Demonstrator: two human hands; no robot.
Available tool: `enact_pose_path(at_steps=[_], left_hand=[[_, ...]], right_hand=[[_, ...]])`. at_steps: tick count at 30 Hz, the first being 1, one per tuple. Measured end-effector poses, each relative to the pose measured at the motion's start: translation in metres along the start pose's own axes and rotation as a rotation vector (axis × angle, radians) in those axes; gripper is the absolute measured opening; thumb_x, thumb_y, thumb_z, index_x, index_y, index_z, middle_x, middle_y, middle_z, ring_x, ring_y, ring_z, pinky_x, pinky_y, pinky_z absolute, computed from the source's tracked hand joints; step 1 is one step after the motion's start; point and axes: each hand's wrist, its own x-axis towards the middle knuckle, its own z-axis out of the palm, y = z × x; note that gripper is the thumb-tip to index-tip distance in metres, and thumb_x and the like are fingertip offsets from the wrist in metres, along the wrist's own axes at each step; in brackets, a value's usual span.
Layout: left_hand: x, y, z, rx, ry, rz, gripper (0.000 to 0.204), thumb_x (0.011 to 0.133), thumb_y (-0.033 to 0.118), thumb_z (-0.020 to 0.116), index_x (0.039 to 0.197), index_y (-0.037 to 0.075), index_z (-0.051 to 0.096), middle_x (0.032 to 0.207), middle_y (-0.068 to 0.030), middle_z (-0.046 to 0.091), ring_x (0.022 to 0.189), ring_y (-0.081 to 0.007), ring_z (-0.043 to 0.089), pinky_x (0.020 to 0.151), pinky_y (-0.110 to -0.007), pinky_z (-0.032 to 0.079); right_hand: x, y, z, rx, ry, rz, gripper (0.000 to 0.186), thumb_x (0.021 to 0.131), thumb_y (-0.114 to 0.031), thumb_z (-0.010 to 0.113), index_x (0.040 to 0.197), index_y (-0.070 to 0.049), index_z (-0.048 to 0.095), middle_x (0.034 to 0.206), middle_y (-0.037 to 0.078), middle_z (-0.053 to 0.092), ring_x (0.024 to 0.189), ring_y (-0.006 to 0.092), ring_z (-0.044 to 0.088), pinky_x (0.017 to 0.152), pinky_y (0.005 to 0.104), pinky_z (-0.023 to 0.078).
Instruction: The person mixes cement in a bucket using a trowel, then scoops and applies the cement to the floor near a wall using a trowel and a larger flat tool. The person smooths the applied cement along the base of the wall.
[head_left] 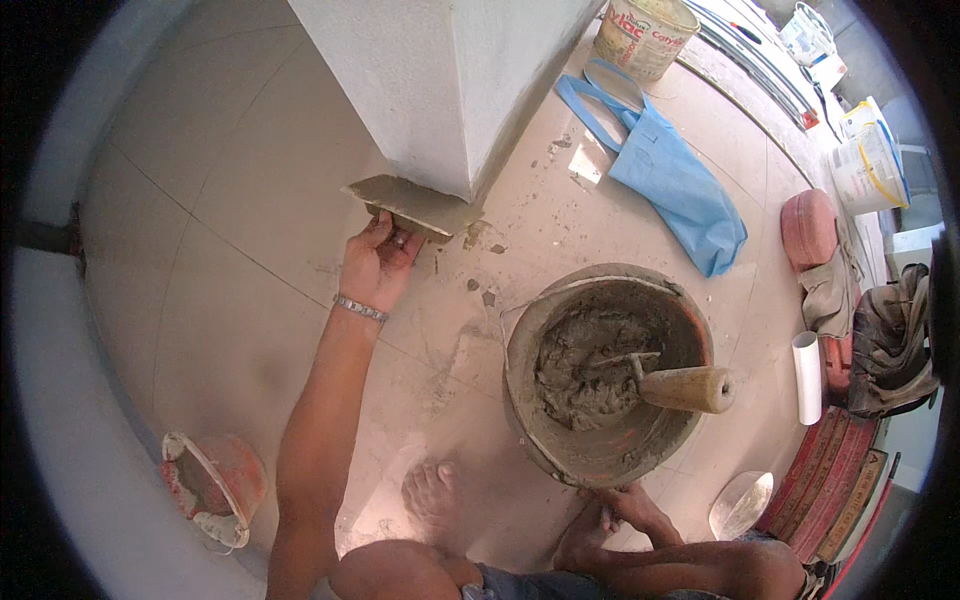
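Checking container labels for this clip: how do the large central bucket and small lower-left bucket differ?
The large bucket looks wider than the small bucket. The large bucket holds grey mortar and a wooden-handled trowel; no tool shows in the small bucket. Both are round and smeared grey inside.

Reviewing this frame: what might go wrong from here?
1. The mortar-covered plate is held from its near edge by the left hand beside the pillar's foot; if it tilts, some mix might slide onto the tiled floor.
2. The trowel's wooden handle sticks out over the bucket's rim, so a knock could flick mix out.
3. The blue bag lies close by on the floor and might get splashed.
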Motion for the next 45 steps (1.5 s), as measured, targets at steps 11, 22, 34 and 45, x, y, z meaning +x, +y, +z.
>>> enact_pose_path(at_steps=[11, 22, 34, 45], left_hand=[[0.022, -0.027, -0.036, 0.167, 0.086, -0.043, 0.012, 0.100, 0.005, 0.051, 0.111, 0.005, 0.055, 0.105, -0.0048, 0.061, 0.093, -0.0203, 0.059, 0.084, -0.040, 0.053], [0.043, -0.017, -0.035, 0.304, 0.085, -0.014, 0.010, 0.101, 0.009, 0.054, 0.108, 0.003, 0.055, 0.100, -0.0060, 0.060, 0.089, -0.0198, 0.058, 0.086, -0.039, 0.054], [-0.024, 0.037, 0.003, 0.502, -0.108, 0.259, 0.036, 0.098, 0.004, 0.055, 0.133, 0.004, 0.047, 0.129, -0.0079, 0.057, 0.115, -0.0197, 0.058, 0.103, -0.040, 0.048], [0.013, 0.039, -0.033, 0.778, -0.102, 0.532, 0.032, 0.096, -0.002, 0.057, 0.126, 0.006, 0.048, 0.121, -0.0058, 0.058, 0.113, -0.0136, 0.056, 0.101, -0.032, 0.047]], right_hand=[[0.001, -0.002, 0.003, 0.057, -0.005, -0.042, 0.026, 0.099, -0.013, 0.050, 0.110, 0.007, 0.061, 0.058, 0.012, 0.064, 0.044, 0.0182, 0.060, 0.040, 0.0314, 0.047], [0.012, 0.006, 0.000, 0.044, -0.036, -0.039, 0.025, 0.100, -0.014, 0.050, 0.109, 0.004, 0.065, 0.058, 0.009, 0.062, 0.043, 0.0165, 0.058, 0.039, 0.0293, 0.044], [-0.001, -0.012, 0.001, 0.028, -0.044, -0.033, 0.030, 0.097, -0.011, 0.051, 0.121, 0.005, 0.054, 0.062, 0.010, 0.063, 0.043, 0.0182, 0.060, 0.037, 0.0307, 0.046], [-0.003, -0.011, -0.001, 0.077, -0.067, -0.040, 0.030, 0.097, -0.011, 0.052, 0.120, 0.008, 0.052, 0.061, 0.012, 0.063, 0.044, 0.0185, 0.062, 0.036, 0.0303, 0.046]])
